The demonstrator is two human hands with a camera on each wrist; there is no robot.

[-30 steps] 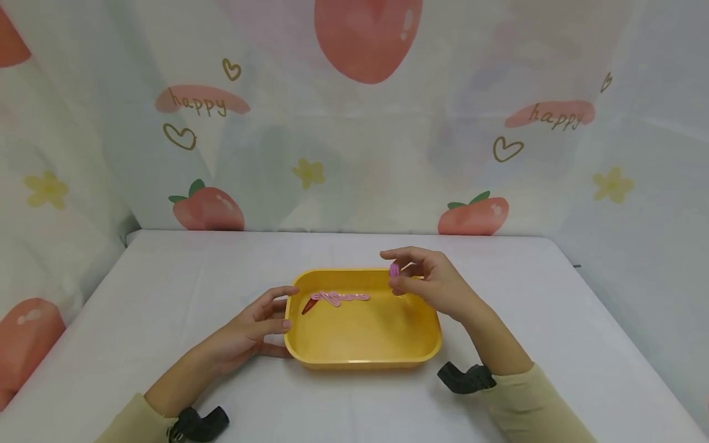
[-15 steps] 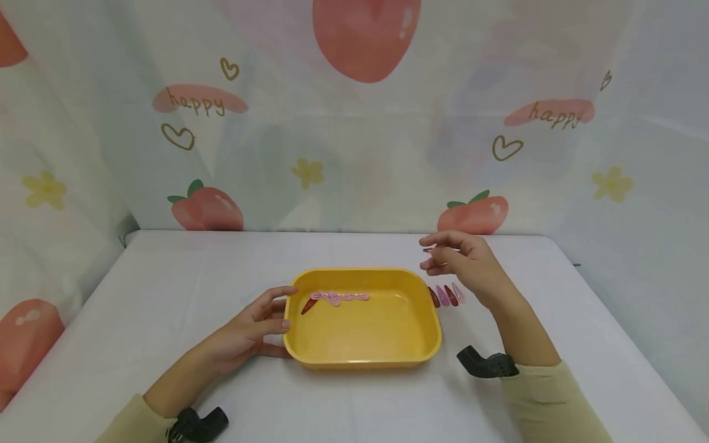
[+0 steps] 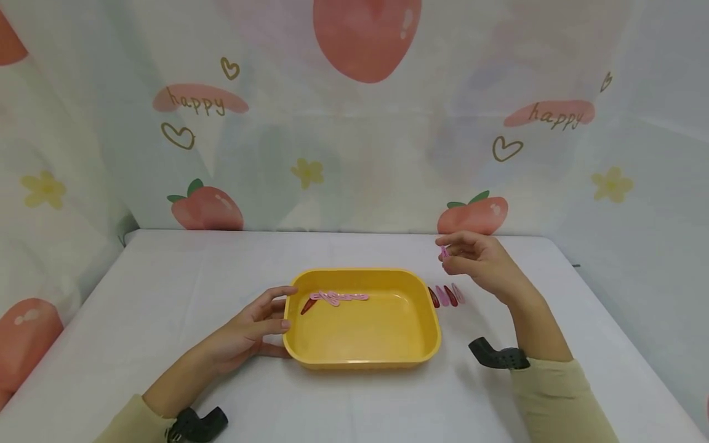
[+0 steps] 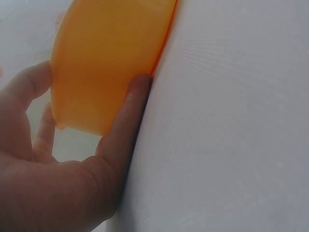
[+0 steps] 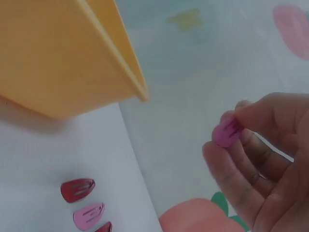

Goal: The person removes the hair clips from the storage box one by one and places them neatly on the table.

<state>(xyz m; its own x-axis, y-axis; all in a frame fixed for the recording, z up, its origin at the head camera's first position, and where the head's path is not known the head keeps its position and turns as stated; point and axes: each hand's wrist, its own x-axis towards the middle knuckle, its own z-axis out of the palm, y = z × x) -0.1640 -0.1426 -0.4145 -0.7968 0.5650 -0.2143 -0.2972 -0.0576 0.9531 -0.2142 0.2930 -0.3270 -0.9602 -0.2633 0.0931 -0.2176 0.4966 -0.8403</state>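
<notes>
My left hand [image 3: 244, 332] holds the left end of a yellow tray [image 3: 362, 357], fingers and thumb at its rim and outer wall. In the left wrist view its fingers [image 4: 36, 79] lie against the tray wall [image 4: 106, 72]. My right hand [image 3: 476, 264] is raised behind and right of the tray, pinching a pink snap hair clip [image 5: 227, 133] between thumb and fingers. Inside the tray, toward the back left, lie several pink hair clips [image 3: 335, 298] and a dark red hair clip [image 3: 308, 306].
Right beside the tray, red and pink clips [image 3: 447, 295] stand in an alternating row on the white tablecloth [image 3: 221, 264]. In the right wrist view a red clip [image 5: 77, 190] lies nearest the tray. A printed fabric backdrop [image 3: 360, 154] rises behind the table.
My right hand has moved from over the tray's right back corner to the right and slightly back, carrying the pink hair clip and uncovering the row. My left hand and the tray stay put.
</notes>
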